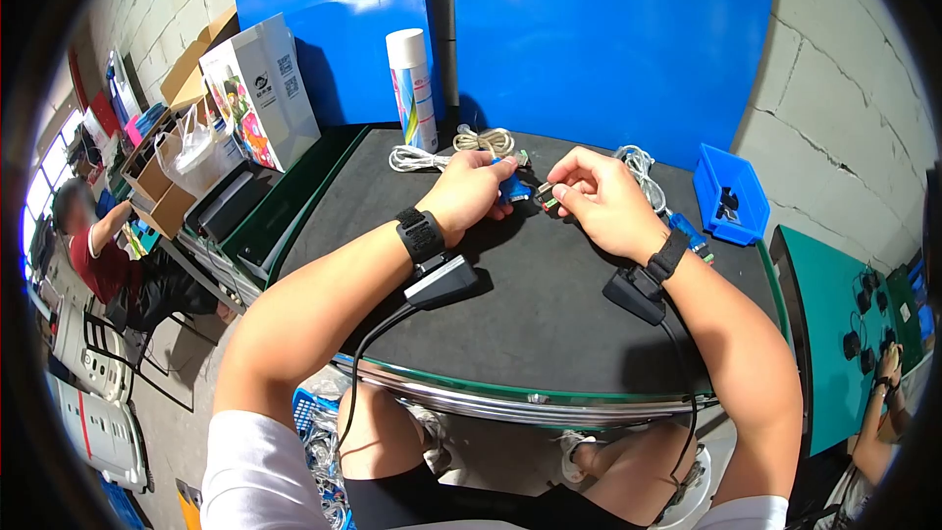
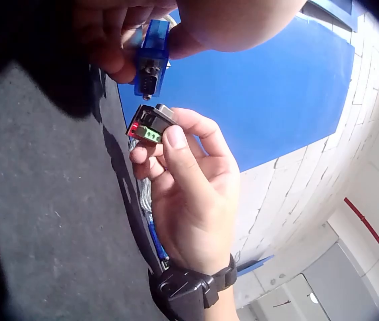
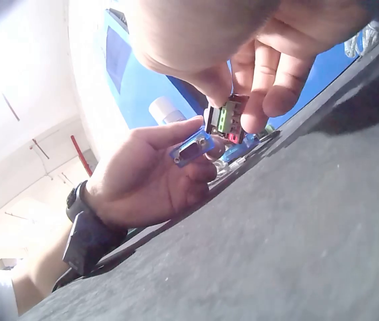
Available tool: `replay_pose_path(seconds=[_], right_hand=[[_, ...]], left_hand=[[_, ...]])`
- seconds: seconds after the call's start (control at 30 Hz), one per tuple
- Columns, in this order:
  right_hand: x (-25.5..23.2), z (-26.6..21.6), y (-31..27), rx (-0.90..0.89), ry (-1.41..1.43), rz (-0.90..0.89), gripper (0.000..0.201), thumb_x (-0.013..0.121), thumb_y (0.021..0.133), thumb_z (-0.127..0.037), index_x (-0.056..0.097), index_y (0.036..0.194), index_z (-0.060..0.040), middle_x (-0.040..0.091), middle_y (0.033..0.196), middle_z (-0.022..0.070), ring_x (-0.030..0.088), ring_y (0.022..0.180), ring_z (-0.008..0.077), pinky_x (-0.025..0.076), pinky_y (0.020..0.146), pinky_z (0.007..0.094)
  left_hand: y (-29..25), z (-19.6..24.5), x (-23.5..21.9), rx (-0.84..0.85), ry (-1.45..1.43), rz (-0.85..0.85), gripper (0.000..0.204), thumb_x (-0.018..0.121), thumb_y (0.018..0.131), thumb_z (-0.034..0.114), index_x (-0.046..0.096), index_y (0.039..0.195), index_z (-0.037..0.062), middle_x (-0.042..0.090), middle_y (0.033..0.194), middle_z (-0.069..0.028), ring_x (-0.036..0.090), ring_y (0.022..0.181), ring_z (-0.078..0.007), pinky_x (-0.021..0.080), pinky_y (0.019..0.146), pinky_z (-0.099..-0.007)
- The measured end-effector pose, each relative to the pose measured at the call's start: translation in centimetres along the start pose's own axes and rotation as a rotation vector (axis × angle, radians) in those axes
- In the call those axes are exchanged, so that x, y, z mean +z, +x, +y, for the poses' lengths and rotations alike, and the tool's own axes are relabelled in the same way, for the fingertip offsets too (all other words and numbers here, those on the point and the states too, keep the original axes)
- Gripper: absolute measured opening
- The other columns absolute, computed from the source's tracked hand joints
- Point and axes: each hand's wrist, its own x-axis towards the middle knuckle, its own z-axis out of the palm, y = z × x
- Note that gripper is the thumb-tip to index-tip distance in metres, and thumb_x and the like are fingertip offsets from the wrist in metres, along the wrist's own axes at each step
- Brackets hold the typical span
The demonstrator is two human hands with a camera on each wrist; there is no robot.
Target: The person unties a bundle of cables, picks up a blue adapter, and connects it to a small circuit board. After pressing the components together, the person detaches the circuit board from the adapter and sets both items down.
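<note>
Head view: both hands meet above the far middle of the black table point(image 1: 549, 314); the left hand point(image 1: 471, 191) grips a blue plug point(image 1: 512, 186) between thumb and curled fingers, and the right hand point(image 1: 599, 198) pinches a small green adapter point(image 1: 546, 198) at its fingertips; the two parts sit just beside each other, apparently not yet joined. Left wrist view: the blue plug point(image 2: 150, 57) points its metal face down toward the green adapter point(image 2: 146, 127), with a narrow gap between them; the right hand point(image 2: 189, 194) closes thumb and forefinger round the adapter. Right wrist view: the plug point(image 3: 193, 148) lies in the left hand point(image 3: 146, 174); the adapter point(image 3: 228, 119) hangs just above it. Behind the hands stand a spray can point(image 1: 412, 86) and coiled cables point(image 1: 461, 147); a blue bin point(image 1: 731, 191) sits at the table's right edge.
</note>
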Motion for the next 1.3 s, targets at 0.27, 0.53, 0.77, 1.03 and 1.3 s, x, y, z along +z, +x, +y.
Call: replay_pose_path(seconds=[0.27, 0.53, 0.77, 1.03, 1.3], right_hand=[[0.06, 0.12, 0.00, -0.020, 0.036, -0.007, 0.011, 0.064, 0.101, 0.003, 0.065, 0.112, 0.0042, 0.074, 0.100, 0.0105, 0.075, 0.085, 0.0155, 0.061, 0.079, 0.0328], [0.17, -0.29, -0.19, -0.040, 0.006, -0.005, 0.018, 0.057, 0.104, 0.004, 0.062, 0.121, 0.0029, 0.070, 0.108, 0.0119, 0.075, 0.088, 0.0174, 0.061, 0.080, 0.0339], [-0.02, -0.14, -0.16, 0.002, -0.024, -0.053, 0.023, 0.052, 0.105, 0.004, 0.062, 0.126, 0.0023, 0.070, 0.111, 0.0120, 0.073, 0.087, 0.0148, 0.059, 0.076, 0.0324], [0.04, -0.20, -0.20, -0.003, -0.016, -0.050, 0.024, 0.052, 0.105, 0.004, 0.063, 0.126, 0.0019, 0.071, 0.109, 0.0110, 0.068, 0.077, 0.0134, 0.058, 0.074, 0.0328], [-0.11, 0.31, 0.04, -0.042, -0.021, -0.054, 0.024, 0.049, 0.104, 0.007, 0.068, 0.119, 0.0038, 0.075, 0.108, 0.0148, 0.079, 0.097, 0.0198, 0.062, 0.082, 0.0337]], left_hand=[[-0.08, 0.11, 0.04, -0.008, -0.051, 0.038, 0.021, 0.066, 0.108, 0.024, 0.065, 0.114, 0.0044, 0.067, 0.087, -0.0041, 0.067, 0.073, -0.0147, 0.056, 0.067, -0.0296], [-0.46, 0.39, 0.24, 0.028, -0.144, 0.079, 0.029, 0.070, 0.104, 0.017, 0.055, 0.124, 0.0043, 0.072, 0.100, -0.0096, 0.074, 0.078, -0.0188, 0.060, 0.067, -0.0326], [-0.46, 0.53, 0.15, 0.084, -0.186, 0.042, 0.045, 0.073, 0.103, 0.015, 0.043, 0.135, 0.0057, 0.076, 0.107, -0.0123, 0.078, 0.082, -0.0217, 0.061, 0.067, -0.0322], [-0.42, 0.38, 0.24, 0.153, -0.213, 0.061, 0.054, 0.075, 0.101, 0.009, 0.037, 0.140, 0.0051, 0.077, 0.112, -0.0127, 0.078, 0.083, -0.0211, 0.062, 0.066, -0.0316], [-0.48, 0.31, 0.18, 0.189, -0.190, 0.049, 0.052, 0.075, 0.102, 0.008, 0.039, 0.138, 0.0065, 0.074, 0.111, -0.0107, 0.078, 0.082, -0.0226, 0.060, 0.064, -0.0326]])
